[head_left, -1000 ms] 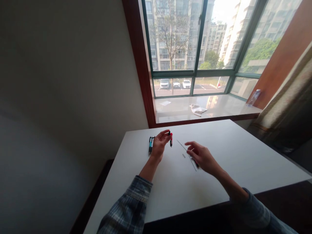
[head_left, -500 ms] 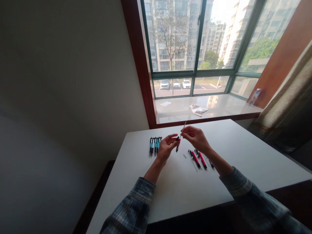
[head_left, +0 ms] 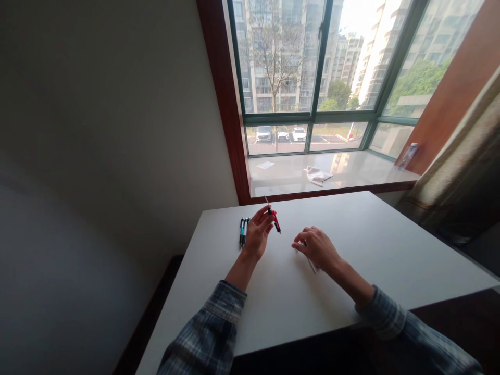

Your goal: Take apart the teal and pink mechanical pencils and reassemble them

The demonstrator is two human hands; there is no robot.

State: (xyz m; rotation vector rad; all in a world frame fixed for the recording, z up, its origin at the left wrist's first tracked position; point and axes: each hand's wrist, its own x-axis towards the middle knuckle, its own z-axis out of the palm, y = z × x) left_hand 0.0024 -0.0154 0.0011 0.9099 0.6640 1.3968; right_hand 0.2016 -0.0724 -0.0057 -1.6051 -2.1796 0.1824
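Note:
My left hand (head_left: 258, 232) pinches a red and black pen (head_left: 277, 223) above the table, tilted, with a thin refill (head_left: 266, 199) sticking out past the fingers at its upper end. Low over the tabletop is my right hand (head_left: 318, 247), its thumb and forefinger brought together where a small metal piece lay, seemingly a spring. Whatever sits between those fingertips is too small to make out. Beneath the right hand a thin refill (head_left: 311, 266) partly shows; the red pen parts there are hidden. Several pens in blue and black (head_left: 242, 233) lie in a row, partly behind my left hand.
The white table (head_left: 273, 312) stands against the wall and below the window sill (head_left: 285, 182). On the sill lie a crumpled wrapper (head_left: 318, 176) and a paper scrap (head_left: 265, 165); a clear bottle (head_left: 408, 156) stands at its right end. A curtain (head_left: 449, 172) hangs at the right.
My right hand has let go of the refill, which now stays with the pen in my left hand, and has dropped to the table. My left hand has moved up and left, tilting the pen.

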